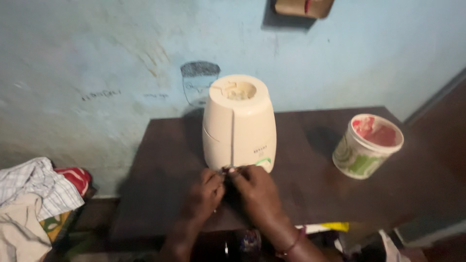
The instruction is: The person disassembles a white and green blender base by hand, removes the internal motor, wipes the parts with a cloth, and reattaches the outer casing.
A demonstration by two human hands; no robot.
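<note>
Both hands meet at the foot of the mixer base (239,123), near the front edge of the bench (160,145). The left hand (206,191) has its fingers pinched together on a small, thin thing held between the two hands; it is too small and blurred to name. The right hand (257,189) has its fingers closed on the same thing from the other side, knuckles just beside the mixer base's lower front. Fingertips of both hands touch one another there.

The mixer base stands upright, long axis vertical, its open socket facing up, at the middle of the bench toward the back edge by the wall (97,63). A tub (367,145) stands tilted near the right edge, well apart from the hands. Clothes (34,194) lie heaped off the bench's left side.
</note>
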